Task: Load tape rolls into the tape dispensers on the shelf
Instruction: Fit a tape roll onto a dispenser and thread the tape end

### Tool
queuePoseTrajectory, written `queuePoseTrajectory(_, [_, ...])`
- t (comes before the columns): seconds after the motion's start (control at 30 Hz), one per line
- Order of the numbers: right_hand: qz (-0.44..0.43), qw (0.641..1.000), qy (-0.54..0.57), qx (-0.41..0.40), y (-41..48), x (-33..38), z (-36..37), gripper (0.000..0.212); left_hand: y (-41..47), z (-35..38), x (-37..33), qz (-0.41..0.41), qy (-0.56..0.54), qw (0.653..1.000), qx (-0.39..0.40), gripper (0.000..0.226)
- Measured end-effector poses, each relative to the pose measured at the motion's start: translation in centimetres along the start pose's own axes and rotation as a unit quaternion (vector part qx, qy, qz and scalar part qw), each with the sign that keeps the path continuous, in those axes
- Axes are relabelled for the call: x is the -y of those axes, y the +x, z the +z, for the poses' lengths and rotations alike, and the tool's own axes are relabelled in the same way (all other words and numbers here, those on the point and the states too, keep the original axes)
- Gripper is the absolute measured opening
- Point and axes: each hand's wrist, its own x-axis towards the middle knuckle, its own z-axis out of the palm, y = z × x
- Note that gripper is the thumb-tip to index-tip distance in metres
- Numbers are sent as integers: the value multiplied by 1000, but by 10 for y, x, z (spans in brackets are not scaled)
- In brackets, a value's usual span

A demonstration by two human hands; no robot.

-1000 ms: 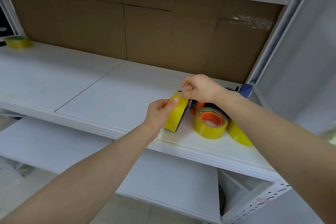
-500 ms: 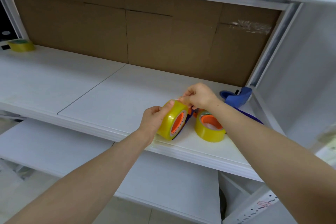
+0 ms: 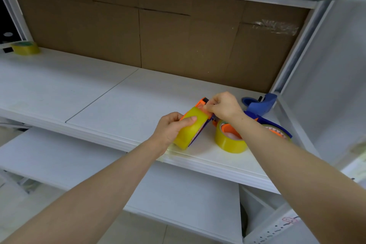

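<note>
Our left hand (image 3: 170,130) curls round a yellow translucent tape roll (image 3: 191,130), thumb laid across its outer band. The roll sits in an orange and purple plastic hand dispenser (image 3: 203,103). Our right hand (image 3: 223,107), fingers curled, pinches at that dispenser's orange head just beyond the roll; whether tape lies between the fingertips we cannot tell.

The roll's lower rim stands close to the front edge of the white shelf board (image 3: 128,95), directly ahead of the left wrist. Left of the left hand the board runs wide, out to a small yellow roll (image 3: 25,48) at the far corner. Right of the right hand it is crowded. A yellow roll with an orange core (image 3: 230,140) lies flat, touching the right wrist. A blue plastic dispenser (image 3: 259,105) sits beyond it by the upright. A purple dispenser (image 3: 277,130) shows past the forearm.

A red mark on the perforated post (image 3: 288,220) below the right forearm is too blurred to read.

The held dispenser's long axis slants from the shelf edge up and away, with its head toward the brown cardboard back panel (image 3: 168,41).
</note>
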Motion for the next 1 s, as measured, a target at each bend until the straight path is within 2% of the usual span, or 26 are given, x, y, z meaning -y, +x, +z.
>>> queuePoseTrajectory(0.07, [-7, 999, 42, -15, -9, 0, -2, 15, 1, -4, -4, -7, 43, 999, 31, 32])
queuePoseTrajectory(0.13, [-20, 997, 61, -34, -17, 2, -3, 13, 1, -5, -14, -24, 87, 994, 67, 23])
queuePoseTrajectory(0.23, [-31, 996, 71, -45, -25, 7, -2, 13, 3, 2, -25, -67, 137, 984, 90, 37])
queuePoseTrajectory(0.27, [-34, 996, 70, -48, -26, 8, -2, 14, 4, 4, -27, -77, 140, 983, 92, 31])
queuePoseTrajectory(0.33, [-39, 996, 63, -57, -28, 9, -2, 15, 3, 7, -29, -103, 105, 984, 105, 19])
queuePoseTrajectory(0.43, [-43, 996, 35, -71, -29, 8, -1, 16, 1, 6, -28, -119, 35, 986, 111, 24])
queuePoseTrajectory(0.53, [-44, 993, -22, -108, -28, 3, 3, 18, -4, 12, -22, -82, 50, 993, 74, 25])
queuePoseTrajectory(0.67, [-27, 988, -18, -152, -30, 0, 8, 19, -7, 23, -9, -19, 105, 994, -8, 63])
queuePoseTrajectory(0.8, [-30, 988, -42, -142, -31, -2, 7, 20, -9, 31, -3, 45, 125, 990, -53, 53])
queuePoseTrajectory(0.93, [-16, 989, -68, -133, -27, -6, 2, 29, -10, 35, 0, 64, 157, 985, -36, 52])
queuePoseTrajectory(1.0, [-29, 984, -98, -143, -29, -7, 5, 29, -9, 35, 0, 54, 169, 984, -24, 37])
